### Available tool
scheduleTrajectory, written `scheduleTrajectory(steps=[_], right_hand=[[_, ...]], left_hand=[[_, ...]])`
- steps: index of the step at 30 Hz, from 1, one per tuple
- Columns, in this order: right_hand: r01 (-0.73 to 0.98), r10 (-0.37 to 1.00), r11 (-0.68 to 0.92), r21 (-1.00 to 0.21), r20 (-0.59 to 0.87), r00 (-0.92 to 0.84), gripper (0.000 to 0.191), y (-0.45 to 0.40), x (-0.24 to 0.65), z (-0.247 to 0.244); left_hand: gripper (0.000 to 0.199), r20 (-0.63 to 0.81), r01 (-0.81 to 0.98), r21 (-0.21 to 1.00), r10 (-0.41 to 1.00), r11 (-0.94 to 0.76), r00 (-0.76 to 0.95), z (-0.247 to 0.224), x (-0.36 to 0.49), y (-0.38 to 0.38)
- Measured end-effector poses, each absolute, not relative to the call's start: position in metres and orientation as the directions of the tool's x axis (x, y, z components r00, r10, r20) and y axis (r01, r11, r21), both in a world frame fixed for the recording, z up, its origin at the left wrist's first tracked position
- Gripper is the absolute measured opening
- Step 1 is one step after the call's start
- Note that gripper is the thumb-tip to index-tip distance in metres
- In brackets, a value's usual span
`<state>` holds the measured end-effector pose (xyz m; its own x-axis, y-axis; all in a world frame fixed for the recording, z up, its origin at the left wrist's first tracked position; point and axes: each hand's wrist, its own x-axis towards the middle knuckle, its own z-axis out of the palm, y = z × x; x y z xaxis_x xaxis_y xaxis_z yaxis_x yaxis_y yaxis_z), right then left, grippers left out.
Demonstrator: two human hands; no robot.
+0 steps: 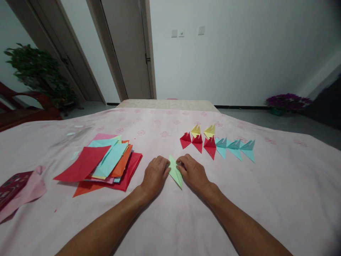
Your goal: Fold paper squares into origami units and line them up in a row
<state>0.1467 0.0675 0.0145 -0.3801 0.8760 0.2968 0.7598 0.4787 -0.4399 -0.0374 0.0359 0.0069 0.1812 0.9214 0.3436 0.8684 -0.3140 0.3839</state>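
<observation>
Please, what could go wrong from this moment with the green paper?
The green paper is narrow and pressed between the left hand and right hand, so a fold might come out crooked. The right hand is also quite near the red cranes; a wide movement could perhaps knock them.

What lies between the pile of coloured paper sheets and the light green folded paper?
The left hand, touching the folded paper; between hand and pile, the head view shows only bare pale pink cloth.
</observation>
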Motion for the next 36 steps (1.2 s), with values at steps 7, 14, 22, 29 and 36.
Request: scheduleTrajectory(steps=[7,14,22,29,36], right_hand=[[0.807,0.856,0.508,-0.301,0.278,-0.436,0.013,0.066,0.147,0.014],[0.825,0.84,0.524,-0.209,0.288,-0.46,0.016,0.064,0.147,0.012],[0.832,0.827,0.542,-0.117,0.248,-0.504,0.022,0.064,0.144,0.017],[0.838,0.838,0.532,-0.124,0.221,-0.499,0.026,0.066,0.141,0.02],[0.843,0.853,0.517,-0.148,0.176,-0.492,0.028,0.066,0.14,0.024]], left_hand=[[0.021,0.348,0.88,0.273,0.893,-0.389,0.286,0.002,-0.036,0.036],[0.039,0.345,0.911,0.177,0.891,-0.372,0.296,-0.006,-0.038,0.033],[0.044,0.275,0.94,0.144,0.925,-0.31,0.263,-0.004,-0.036,0.033],[0.045,0.244,0.928,0.2,0.933,-0.315,0.265,-0.003,-0.037,0.034],[0.048,0.216,0.922,0.196,0.932,-0.333,0.291,-0.007,-0.038,0.036]])
